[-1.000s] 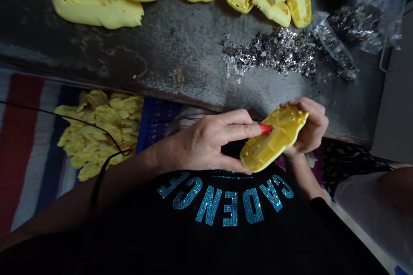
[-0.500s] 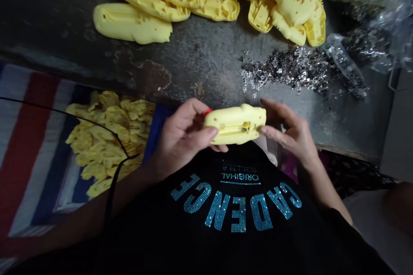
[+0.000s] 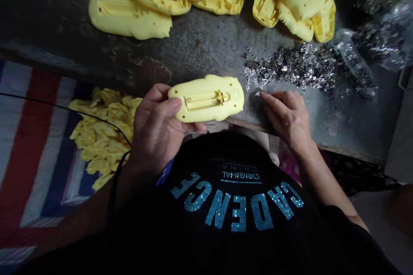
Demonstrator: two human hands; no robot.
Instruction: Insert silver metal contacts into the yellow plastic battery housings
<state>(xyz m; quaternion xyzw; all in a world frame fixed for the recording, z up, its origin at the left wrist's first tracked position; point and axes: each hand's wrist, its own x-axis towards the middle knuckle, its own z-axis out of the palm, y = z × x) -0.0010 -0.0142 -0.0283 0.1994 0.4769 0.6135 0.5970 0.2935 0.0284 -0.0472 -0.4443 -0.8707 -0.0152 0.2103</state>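
Observation:
My left hand (image 3: pixel 158 126) grips the left end of a yellow plastic casing (image 3: pixel 206 114), thumb on top and fingers beneath. The casing's long battery compartment (image 3: pixel 203 101) faces up, with metal contacts at its right end and a cluster of small holes beyond. My right hand (image 3: pixel 287 116) rests at the bench's near edge, its fingers drawn together. Its fingertips are at a small metal piece (image 3: pixel 257 93) beside a heap of similar shiny metal pieces (image 3: pixel 297 66); the thumb is mostly hidden.
More yellow casing halves (image 3: pixel 130 17) lie along the back of the dark metal bench (image 3: pixel 200 51), others further right (image 3: pixel 303 0). Clear plastic bags (image 3: pixel 358 62) lie at the right. Below left, a pile of yellow parts (image 3: pixel 106 133) and a black cable (image 3: pixel 64 105) show.
My left hand has moved left with the casing, turning the compartment more toward me. My right hand has left the casing's side and come down beside the metal heap, its fingers closing.

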